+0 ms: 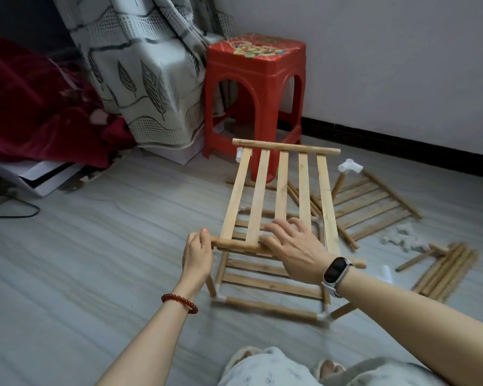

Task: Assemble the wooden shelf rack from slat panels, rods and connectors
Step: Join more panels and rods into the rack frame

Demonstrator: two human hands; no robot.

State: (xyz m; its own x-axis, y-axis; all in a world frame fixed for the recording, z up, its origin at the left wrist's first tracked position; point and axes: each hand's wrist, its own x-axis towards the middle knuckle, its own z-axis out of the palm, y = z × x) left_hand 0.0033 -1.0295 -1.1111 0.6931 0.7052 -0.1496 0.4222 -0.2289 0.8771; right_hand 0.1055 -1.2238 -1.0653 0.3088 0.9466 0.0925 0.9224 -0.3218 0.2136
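Note:
A wooden slat panel [282, 188] is held raised and tilted over a partly built rack base [271, 288] on the floor. The base is another slat panel with white corner connectors [220, 296] and short upright rods. My left hand [197, 256] grips the left end of the raised panel's near rod. My right hand [293, 247] lies flat on the near slats with fingers spread. A white connector [240, 155] shows behind the panel's far left corner. A third slat panel [374, 207] lies on the floor to the right, with a white connector [350, 167] on its post.
A red plastic stool [255, 87] stands behind the panel against the wall. Several loose rods [446, 271] and white connectors [405, 239] lie at the right. A curtain [145, 71] and red bedding [39, 107] fill the left. My slippered feet [326, 367] are at the bottom.

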